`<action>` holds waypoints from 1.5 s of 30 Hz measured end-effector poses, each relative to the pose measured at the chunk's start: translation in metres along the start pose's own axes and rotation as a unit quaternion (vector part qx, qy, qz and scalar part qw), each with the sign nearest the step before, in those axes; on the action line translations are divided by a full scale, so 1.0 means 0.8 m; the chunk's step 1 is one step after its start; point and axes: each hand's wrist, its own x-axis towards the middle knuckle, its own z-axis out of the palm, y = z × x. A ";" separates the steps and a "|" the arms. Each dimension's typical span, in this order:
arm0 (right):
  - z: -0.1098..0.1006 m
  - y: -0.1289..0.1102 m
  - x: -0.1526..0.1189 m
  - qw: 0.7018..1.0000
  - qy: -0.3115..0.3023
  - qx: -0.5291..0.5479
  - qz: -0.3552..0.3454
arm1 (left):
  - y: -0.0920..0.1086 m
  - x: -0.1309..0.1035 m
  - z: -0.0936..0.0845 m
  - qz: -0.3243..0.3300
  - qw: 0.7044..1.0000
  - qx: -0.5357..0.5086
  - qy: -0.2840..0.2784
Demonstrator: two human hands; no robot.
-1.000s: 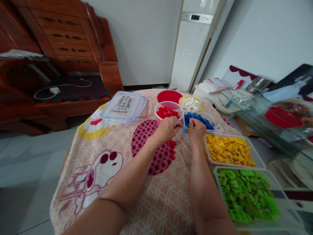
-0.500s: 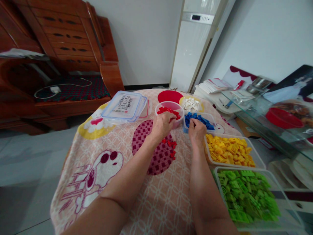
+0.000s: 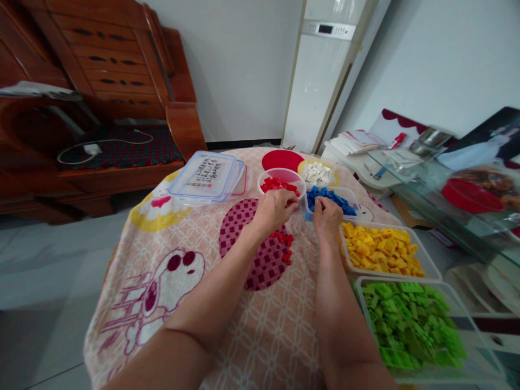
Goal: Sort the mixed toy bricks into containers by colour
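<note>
My left hand (image 3: 276, 208) is at the near rim of a round tub (image 3: 303, 187) of red bricks (image 3: 279, 185). Its fingers are pinched together, and anything between them is too small to make out. At the near left corner of a box of blue bricks (image 3: 339, 201), my right hand (image 3: 327, 215) has its fingers closed; what they may hold is hidden. Several small red pieces (image 3: 287, 250) lie on the dark round patch of the cloth, between my forearms.
Boxes of yellow bricks (image 3: 382, 249) and green bricks (image 3: 412, 325) line the right side. White pieces (image 3: 318, 173) and a red lid (image 3: 283, 161) lie at the back. Clear lids (image 3: 207, 176) are stacked at the back left. A glass shelf (image 3: 430, 200) stands right.
My left hand has come slightly back and to the right, from over the red bricks to the tub's near rim. My right hand has barely moved.
</note>
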 end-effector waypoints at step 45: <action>0.002 0.003 0.001 1.000 0.000 -0.008 -0.004 | -0.006 0.002 0.027 0.088 0.995 -0.047 -0.027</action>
